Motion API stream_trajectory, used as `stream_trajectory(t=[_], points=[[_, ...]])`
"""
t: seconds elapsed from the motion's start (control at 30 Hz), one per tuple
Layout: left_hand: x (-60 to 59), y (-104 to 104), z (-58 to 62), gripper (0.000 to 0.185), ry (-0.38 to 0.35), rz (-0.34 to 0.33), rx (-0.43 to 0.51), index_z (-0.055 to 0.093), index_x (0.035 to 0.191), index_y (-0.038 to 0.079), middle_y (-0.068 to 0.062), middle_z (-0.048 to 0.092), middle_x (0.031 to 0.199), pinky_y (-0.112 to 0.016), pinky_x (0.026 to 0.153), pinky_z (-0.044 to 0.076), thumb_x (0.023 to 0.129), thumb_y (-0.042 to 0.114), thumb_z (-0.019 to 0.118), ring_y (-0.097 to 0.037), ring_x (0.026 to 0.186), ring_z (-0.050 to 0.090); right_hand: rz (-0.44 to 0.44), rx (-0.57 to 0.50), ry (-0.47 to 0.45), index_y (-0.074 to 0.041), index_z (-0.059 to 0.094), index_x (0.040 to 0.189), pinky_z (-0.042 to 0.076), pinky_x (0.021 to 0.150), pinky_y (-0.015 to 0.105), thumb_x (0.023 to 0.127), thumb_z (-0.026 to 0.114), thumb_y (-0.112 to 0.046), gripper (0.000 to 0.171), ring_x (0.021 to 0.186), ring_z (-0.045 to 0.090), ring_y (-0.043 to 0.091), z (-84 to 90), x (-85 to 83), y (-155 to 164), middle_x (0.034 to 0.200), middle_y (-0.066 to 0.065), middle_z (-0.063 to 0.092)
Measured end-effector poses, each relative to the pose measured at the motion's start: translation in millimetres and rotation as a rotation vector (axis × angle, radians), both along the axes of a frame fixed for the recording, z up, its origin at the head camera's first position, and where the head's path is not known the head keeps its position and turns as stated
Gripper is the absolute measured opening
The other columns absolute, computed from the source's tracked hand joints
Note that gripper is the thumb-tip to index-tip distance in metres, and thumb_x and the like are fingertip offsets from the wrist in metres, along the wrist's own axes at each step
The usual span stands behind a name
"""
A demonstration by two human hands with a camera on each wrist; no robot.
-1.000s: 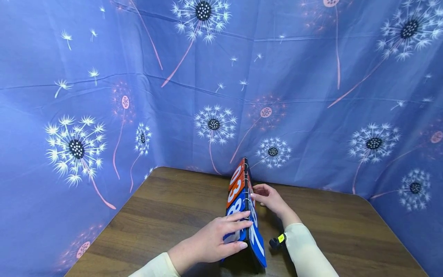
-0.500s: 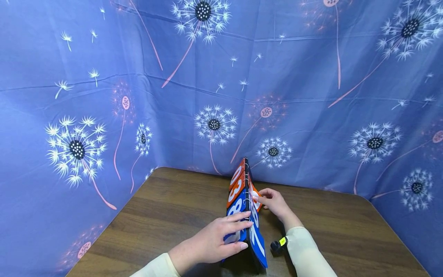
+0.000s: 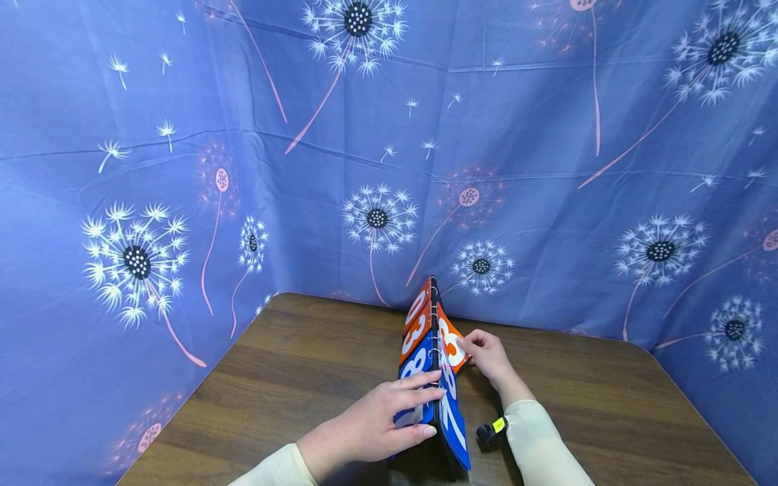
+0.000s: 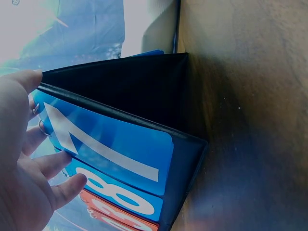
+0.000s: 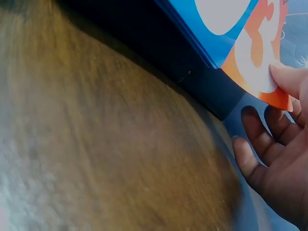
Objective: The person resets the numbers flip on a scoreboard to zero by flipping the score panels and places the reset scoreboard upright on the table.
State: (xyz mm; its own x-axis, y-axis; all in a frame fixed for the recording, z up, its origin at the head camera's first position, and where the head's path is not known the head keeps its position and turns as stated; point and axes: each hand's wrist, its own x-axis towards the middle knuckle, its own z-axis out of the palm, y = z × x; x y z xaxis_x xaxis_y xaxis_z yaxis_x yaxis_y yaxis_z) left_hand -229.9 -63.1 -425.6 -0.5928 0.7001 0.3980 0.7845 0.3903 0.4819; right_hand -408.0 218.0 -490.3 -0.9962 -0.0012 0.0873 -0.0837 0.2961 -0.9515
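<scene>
A tent-shaped flip scoreboard (image 3: 415, 360) stands on the table, with orange and blue number cards ringed along its top ridge. My left hand (image 3: 379, 415) holds the near part of the ridge, thumb at the near end and fingers over the top. In the left wrist view, fingertips of the left hand (image 4: 41, 178) touch the face with the blue cards (image 4: 110, 144). On the right face, my right hand (image 3: 489, 358) pinches the lower corner of an orange card (image 3: 451, 343) with a white 3, lifted away from the board. The right wrist view shows the thumb on this orange card (image 5: 257, 62).
The brown wooden table (image 3: 304, 364) spreads out on both sides of the scoreboard. Behind it hangs a blue dandelion-print cloth (image 3: 292, 223). A small black device with a yellow label (image 3: 491, 432) sits at my right wrist.
My right hand has moved slightly right and pulled the orange card outward from the right face, so its 3 shows. My left hand stays in place on the ridge.
</scene>
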Motion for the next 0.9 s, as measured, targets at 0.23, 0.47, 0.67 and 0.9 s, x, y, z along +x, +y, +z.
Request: stream_trajectory(t=[0.23,0.47,0.67,0.9], points=[[-0.2,0,-1.3,0.052,-0.013,0.008,-0.008,0.049,0.154,0.029,0.006,0.038,0.167,-0.048,0.112,0.05,0.106,0.049,0.05,-0.021,0.151,0.044,-0.081,0.061,0.05,-0.003,0.076,0.112,0.056,0.061,0.03,0.096,0.074,-0.028,0.03,0.071,0.062,0.019,1.3,1.2,0,0.099,0.012,0.074],[0.2,0,-1.1,0.051,-0.001,0.011,-0.011,0.047,0.154,0.033,0.007,0.038,0.167,-0.05,0.112,0.05,0.106,0.049,0.05,-0.022,0.15,0.045,-0.144,0.062,0.099,-0.002,0.076,0.117,0.057,0.066,0.03,0.096,0.074,-0.027,0.033,0.079,0.066,0.022,6.2,2.7,2,0.11,0.018,0.075],[0.9,-1,-0.3,0.05,-0.054,0.025,-0.024,0.043,0.154,0.042,0.014,0.035,0.167,-0.052,0.111,0.05,0.106,0.054,0.047,-0.022,0.15,0.045,-0.165,-0.083,-0.013,-0.006,0.074,0.109,0.055,0.069,0.024,0.095,0.074,-0.037,0.034,0.081,0.064,0.016,19.0,5.2,9,0.096,0.003,0.071],[-0.5,-1,-1.9,0.05,0.001,0.008,-0.013,0.048,0.154,0.033,0.012,0.035,0.167,-0.049,0.113,0.049,0.106,0.049,0.05,-0.02,0.149,0.046,0.018,-0.485,-0.183,-0.022,0.068,0.101,0.062,0.07,0.026,0.102,0.065,-0.029,0.008,0.08,0.072,0.01,40.1,9.5,25,0.092,-0.009,0.072]])
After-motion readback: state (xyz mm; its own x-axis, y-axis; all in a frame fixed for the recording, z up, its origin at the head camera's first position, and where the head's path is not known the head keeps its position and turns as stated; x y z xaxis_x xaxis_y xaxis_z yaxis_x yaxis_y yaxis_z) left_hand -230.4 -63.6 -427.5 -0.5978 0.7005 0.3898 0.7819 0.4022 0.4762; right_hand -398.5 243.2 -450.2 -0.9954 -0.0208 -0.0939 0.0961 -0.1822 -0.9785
